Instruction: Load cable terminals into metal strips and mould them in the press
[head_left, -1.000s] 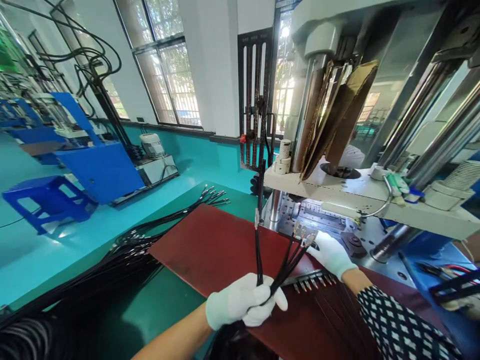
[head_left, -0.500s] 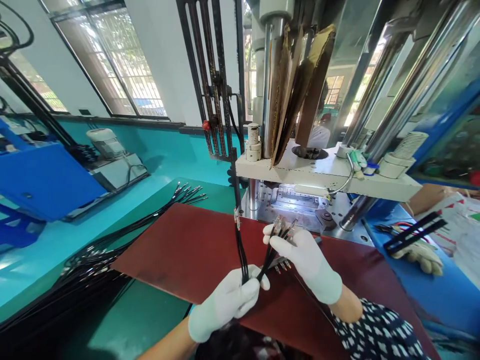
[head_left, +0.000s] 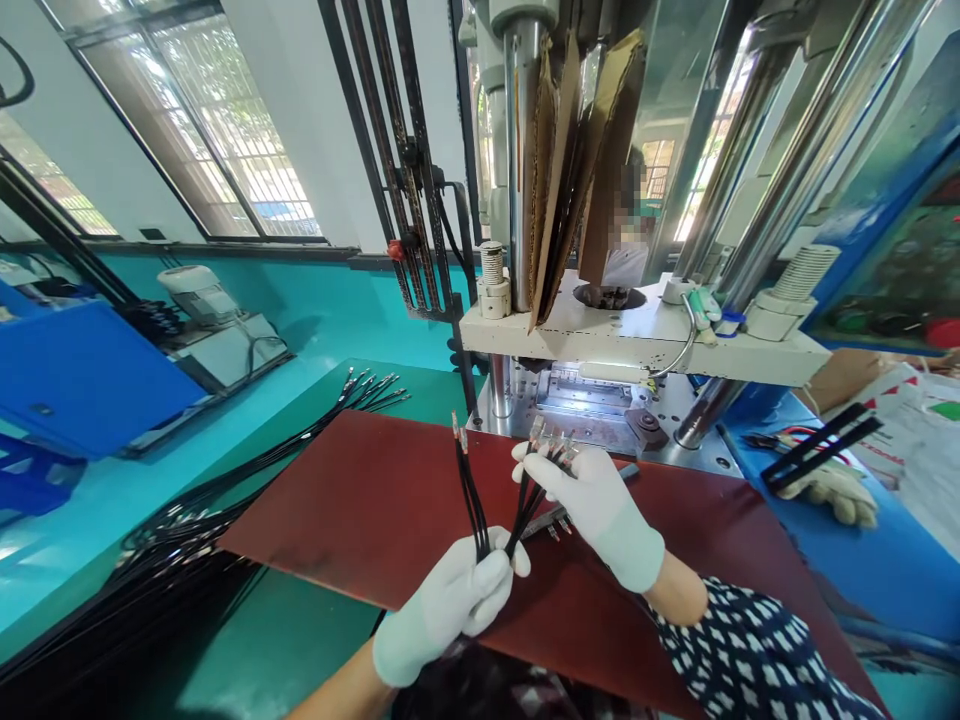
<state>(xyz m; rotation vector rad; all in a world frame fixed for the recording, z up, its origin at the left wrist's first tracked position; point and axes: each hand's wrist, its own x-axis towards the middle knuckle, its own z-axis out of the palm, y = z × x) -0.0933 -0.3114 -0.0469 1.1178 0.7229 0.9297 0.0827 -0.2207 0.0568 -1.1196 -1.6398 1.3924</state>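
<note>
Both my hands wear white gloves above a dark red board [head_left: 322, 510]. My left hand [head_left: 461, 590] is closed round the lower part of a bunch of black cables [head_left: 471, 500] with metal ends. These cables fan upward in two groups. Around the upper part of the right-hand group, just below its metal tips, my right hand [head_left: 589, 500] is closed with thumb and fingers. Partly behind my right hand lies a grey metal bar [head_left: 541, 520] on the board, with small metal ends poking out along its edge.
A press with a lit metal die [head_left: 585, 392] stands beyond the board, its cream plate [head_left: 637, 345] above. More black cables [head_left: 225, 490] lie on the green surface at left. Pliers [head_left: 765, 440] and a work glove [head_left: 832, 498] rest on the blue surface at right. A person is partly visible behind the press.
The view has shifted slightly. In the left group, two cable tips now stand apart where they were bunched together. Both hands keep their hold on the cables.
</note>
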